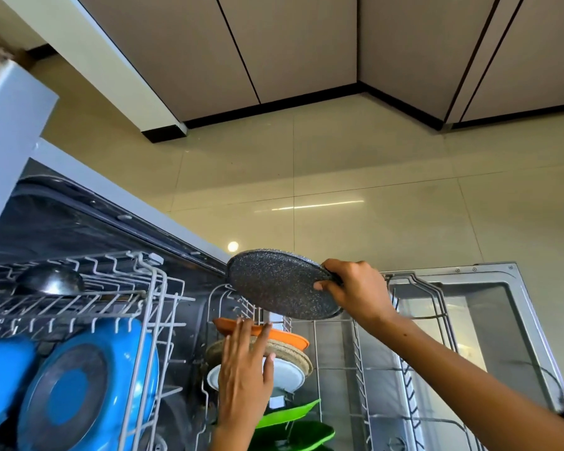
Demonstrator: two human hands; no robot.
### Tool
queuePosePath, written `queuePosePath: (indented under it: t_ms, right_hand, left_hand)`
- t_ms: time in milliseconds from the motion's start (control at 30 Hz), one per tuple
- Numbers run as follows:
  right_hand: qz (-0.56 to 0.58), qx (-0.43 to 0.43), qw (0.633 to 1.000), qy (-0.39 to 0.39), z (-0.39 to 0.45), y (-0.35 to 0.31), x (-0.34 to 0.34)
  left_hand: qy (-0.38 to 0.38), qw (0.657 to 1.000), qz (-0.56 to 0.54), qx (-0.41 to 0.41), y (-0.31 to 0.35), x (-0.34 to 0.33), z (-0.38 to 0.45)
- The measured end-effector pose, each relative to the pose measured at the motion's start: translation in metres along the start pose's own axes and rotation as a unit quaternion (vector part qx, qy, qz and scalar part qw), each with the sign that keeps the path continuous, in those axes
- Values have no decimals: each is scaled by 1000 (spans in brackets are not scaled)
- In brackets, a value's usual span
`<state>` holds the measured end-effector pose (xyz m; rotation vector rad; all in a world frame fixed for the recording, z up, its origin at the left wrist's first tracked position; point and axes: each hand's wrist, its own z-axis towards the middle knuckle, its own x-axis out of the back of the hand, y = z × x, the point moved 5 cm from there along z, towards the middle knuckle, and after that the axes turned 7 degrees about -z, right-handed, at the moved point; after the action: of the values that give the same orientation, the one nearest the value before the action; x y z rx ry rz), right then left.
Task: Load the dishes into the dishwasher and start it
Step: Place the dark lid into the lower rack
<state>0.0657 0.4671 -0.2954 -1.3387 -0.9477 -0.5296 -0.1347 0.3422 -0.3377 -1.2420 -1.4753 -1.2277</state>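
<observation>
Head view: the right hand (pixel 355 289) grips a speckled dark pan (pixel 279 283) by its near rim, thumb on the flat face and fingers curled round the edge. The pan is held tilted in the air above the lower rack (pixel 358 353), clear of the wires and of the plates under it. Its far rim comes close to the dishwasher (pixel 118 219) door frame; whether they touch cannot be told. To the right of the pan, most of the lower rack stands bare, with open wire rows reaching toward the open door (pixel 489 323).

The left hand (pixel 245 362) is flat, fingers straight and close together, fingertips against the orange plate (pixel 287 336). Just below that plate stand a tan plate (pixel 293 351) and a white plate (pixel 287 377), the three stacked closely on edge at the rack's left end. Two green plates (pixel 290 415) sit lower, nearer the camera.

On the left, the upper rack (pixel 118 297) is pulled out. It carries one dark steel bowl (pixel 49 281) on top and two blue pots (pixel 88 385) hanging below, bases toward the camera.

The floor (pixel 339 177) is glossy beige tile with light reflections. Brown cabinets (pixel 290 43) with black plinths line the far side.
</observation>
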Motion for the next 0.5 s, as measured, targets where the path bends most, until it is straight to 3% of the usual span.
queuePosePath:
  t_ms: [500]
  right_hand:
    - [-98,40,986,-127,26,-38,-69]
  left_hand:
    - [-8,1000,-24,6,1,-6,0]
